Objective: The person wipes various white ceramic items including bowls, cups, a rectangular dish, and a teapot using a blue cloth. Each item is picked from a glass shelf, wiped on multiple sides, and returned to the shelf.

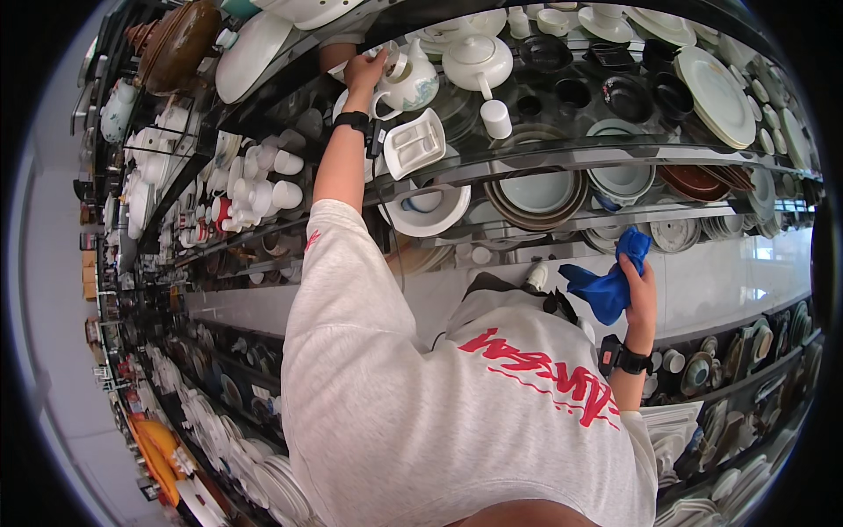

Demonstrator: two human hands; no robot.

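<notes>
My left hand (364, 71) reaches over a glass shelf, its fingers closed at the rim of a small white cup (394, 50). Right beside it stands a white teapot with a painted green-blue pattern (413, 82); its opening faces up, without a lid. A white divided ceramic dish (416, 143) sits at the shelf's front edge, close to my left wrist. My right hand (640, 290) is lower and away from the shelf, gripping a crumpled blue cloth (607, 282) that hangs from the fingers.
A lidded white teapot (475, 62), an upturned white cup (496, 119), black bowls (627, 99) and large oval plates (714, 95) share this shelf. Stacked bowls (537, 191) fill the level below. More crockery racks (718, 369) stand behind me. A dark cable (388, 217) hangs from my left wrist.
</notes>
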